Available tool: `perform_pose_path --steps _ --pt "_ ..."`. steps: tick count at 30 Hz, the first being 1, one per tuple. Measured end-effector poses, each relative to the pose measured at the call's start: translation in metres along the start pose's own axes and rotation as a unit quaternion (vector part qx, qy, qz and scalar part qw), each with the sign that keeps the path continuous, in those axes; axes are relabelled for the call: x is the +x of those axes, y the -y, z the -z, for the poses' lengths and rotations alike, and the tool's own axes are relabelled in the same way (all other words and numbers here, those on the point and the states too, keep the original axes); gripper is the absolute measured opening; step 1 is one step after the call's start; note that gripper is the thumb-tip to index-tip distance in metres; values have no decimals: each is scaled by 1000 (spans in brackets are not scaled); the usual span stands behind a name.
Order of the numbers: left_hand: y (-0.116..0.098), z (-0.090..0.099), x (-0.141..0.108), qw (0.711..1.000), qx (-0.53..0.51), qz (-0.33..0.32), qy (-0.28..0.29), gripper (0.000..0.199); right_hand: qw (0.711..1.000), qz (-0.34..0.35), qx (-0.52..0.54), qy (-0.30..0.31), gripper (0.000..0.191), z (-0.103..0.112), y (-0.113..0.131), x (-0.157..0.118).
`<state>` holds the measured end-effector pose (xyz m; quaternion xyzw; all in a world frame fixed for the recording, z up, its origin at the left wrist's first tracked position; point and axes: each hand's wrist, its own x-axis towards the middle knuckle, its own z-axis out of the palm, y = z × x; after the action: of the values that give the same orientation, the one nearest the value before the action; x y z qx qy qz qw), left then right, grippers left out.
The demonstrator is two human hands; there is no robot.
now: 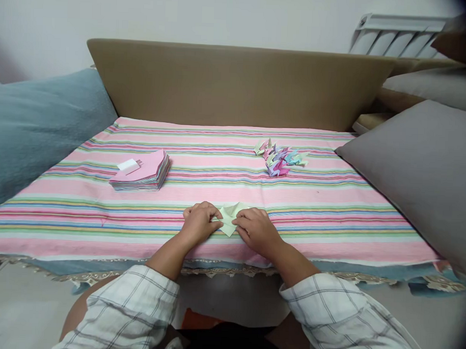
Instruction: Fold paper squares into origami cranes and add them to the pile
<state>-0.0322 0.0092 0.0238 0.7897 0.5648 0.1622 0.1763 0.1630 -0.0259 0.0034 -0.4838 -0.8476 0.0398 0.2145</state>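
Observation:
A pale green sheet of origami paper [228, 227], partly folded with creases and a raised flap, lies on the striped cloth in front of me. My left hand [201, 222] pinches its left edge between thumb and fingers. On the opposite edge, my right hand [257, 227] grips the paper the same way. The fingers cover both side corners of the sheet. Farther off to the right sits a cluster of several small folded paper cranes [279, 160] in pink, purple, green and blue.
A stack of coloured paper [149, 174] with a white plug-like block [129, 166] on top stands at the left on the striped cloth [203, 163]. A blue cushion [47, 122] borders the left, a grey cushion [417, 165] the right. Behind rises a brown backrest [239, 85].

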Motion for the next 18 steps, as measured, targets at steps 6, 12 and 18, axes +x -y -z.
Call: perform_pose_path --steps 6,12,18 --pt "8 4 5 999 11 -19 28 4 1000 8 -8 -3 18 -2 1 -1" --pt "8 9 5 998 39 -21 32 18 1000 12 -25 -5 16 -4 2 -1" --pt "4 7 3 998 67 -20 7 28 1000 7 -30 -4 16 -3 5 -1"
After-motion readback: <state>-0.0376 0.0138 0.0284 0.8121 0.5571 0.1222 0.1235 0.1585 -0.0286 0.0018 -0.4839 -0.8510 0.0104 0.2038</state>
